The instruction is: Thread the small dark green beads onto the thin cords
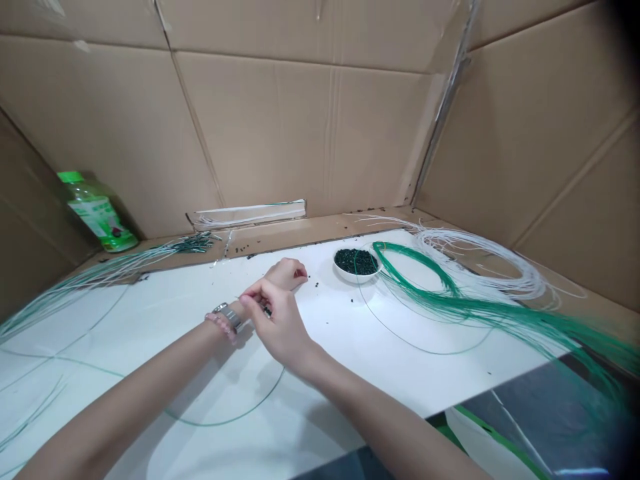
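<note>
My left hand (286,273) is over the white board (210,380), fingers curled inward and partly hidden behind my right hand; what they hold, if anything, does not show. A watch (229,316) and a pink beaded bracelet (221,326) sit on my left wrist. Across that wrist, my right hand (278,323) is closed in a pinch, with a thin tip sticking out at the fingertips. Small dark beads (268,311) show below its fingers. A green wire (235,423) curves up from the board and disappears behind my right hand.
A white bowl (358,277) of dark beads stands right of my hands, beside bundles of green wire (425,267) and white wire (525,273). Bead-tipped strands (193,244) and a green bottle (100,217) are at left. Cardboard walls (280,127) enclose the back and sides.
</note>
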